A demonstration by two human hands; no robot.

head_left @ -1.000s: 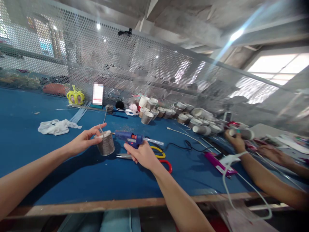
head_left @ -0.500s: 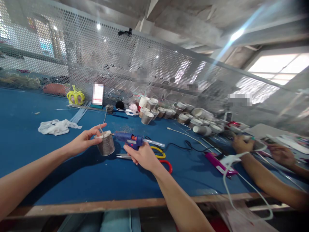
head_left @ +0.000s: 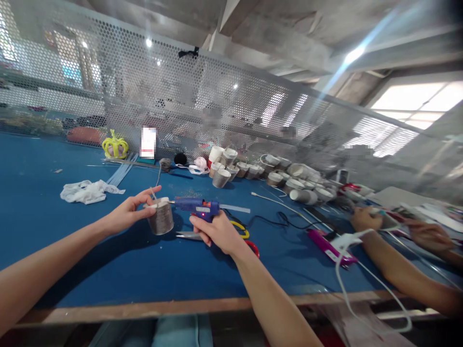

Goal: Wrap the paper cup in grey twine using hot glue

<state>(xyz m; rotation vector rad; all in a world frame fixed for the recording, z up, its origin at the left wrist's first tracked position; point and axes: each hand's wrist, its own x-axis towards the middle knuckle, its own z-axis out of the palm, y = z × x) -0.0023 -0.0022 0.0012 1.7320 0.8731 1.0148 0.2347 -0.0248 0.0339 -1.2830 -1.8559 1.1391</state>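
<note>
My left hand (head_left: 132, 210) grips the rim of a small cup (head_left: 161, 220) wrapped in grey yarn, holding it a little tilted. A strand of grey yarn (head_left: 158, 174) runs from the cup's rim up to a small yarn ball (head_left: 165, 165). My right hand (head_left: 215, 230) is closed round the handle of a blue glue gun (head_left: 195, 206), which has a clear glue stick (head_left: 235, 208) in its back. The gun's nozzle points left at the cup's rim. Beneath my right hand lie scissors (head_left: 240, 230) with yellow and red handles, partly hidden.
Several grey-wrapped cups (head_left: 221, 178) stand along the perforated metal screen (head_left: 246, 106). White cloth (head_left: 87, 191), a yellow crown-shaped piece (head_left: 115, 144) and a phone (head_left: 148, 143) are at left. Right are a purple power strip (head_left: 331, 248), cables and a co-worker's hands (head_left: 365, 220).
The glue gun and my right hand have shifted slightly right, with the nozzle drawn back a little along the rim. My left hand keeps its hold on the cup.
</note>
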